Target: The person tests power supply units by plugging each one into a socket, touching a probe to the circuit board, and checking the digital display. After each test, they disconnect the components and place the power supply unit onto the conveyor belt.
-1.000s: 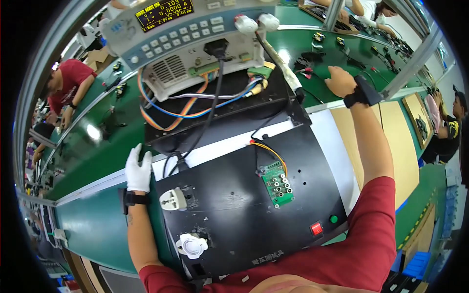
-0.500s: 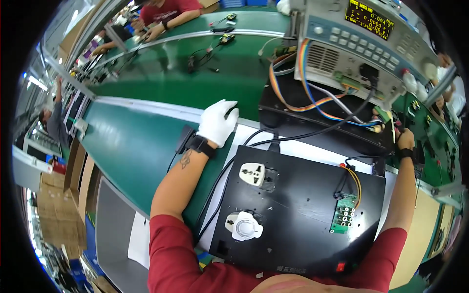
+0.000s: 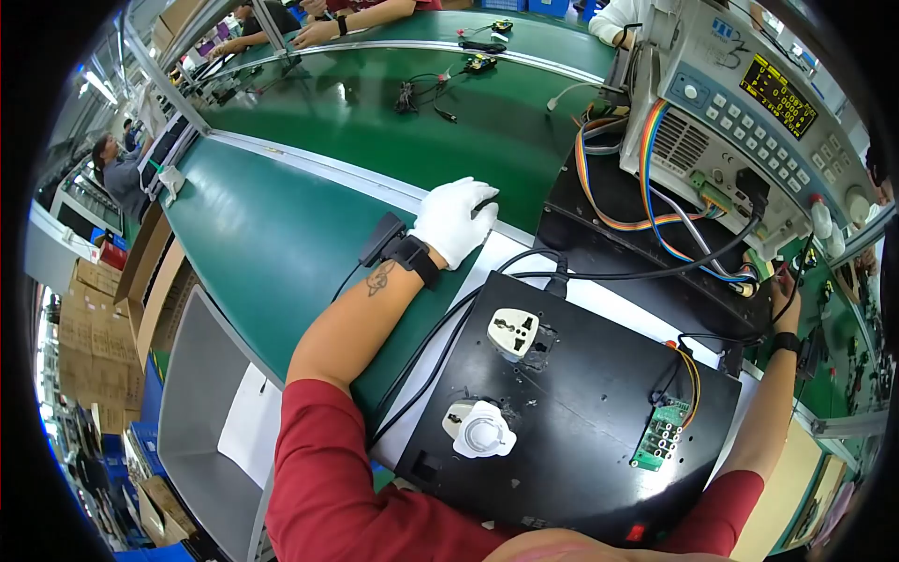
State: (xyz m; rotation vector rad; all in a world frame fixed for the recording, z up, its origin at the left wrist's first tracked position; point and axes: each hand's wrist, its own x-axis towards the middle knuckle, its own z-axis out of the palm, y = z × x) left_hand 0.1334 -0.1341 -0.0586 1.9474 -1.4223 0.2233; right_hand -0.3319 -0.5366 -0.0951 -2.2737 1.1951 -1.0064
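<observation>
My left hand, in a white glove, rests on the metal rail along the far side of the green bench, fingers apart and nothing in them. Beside its wrist lies a black power adapter. My bare right hand is at the right end of the black case under the meter. Its fingers are curled, and what they hold is too small to make out; a thin black cable passes by them. Between my forearms sits a black test box with a socket, a white plug piece and a green circuit board.
A grey bench meter with a lit display stands on the black case, ribbon cables hanging down. Cabled parts lie on the green belt. At left are a grey bin and cardboard boxes. People work across the belt.
The view has shifted, so the bench items sit differently in the picture. My left hand stays at the rail and my right hand by the case end. A white-sleeved person now shows behind the meter.
</observation>
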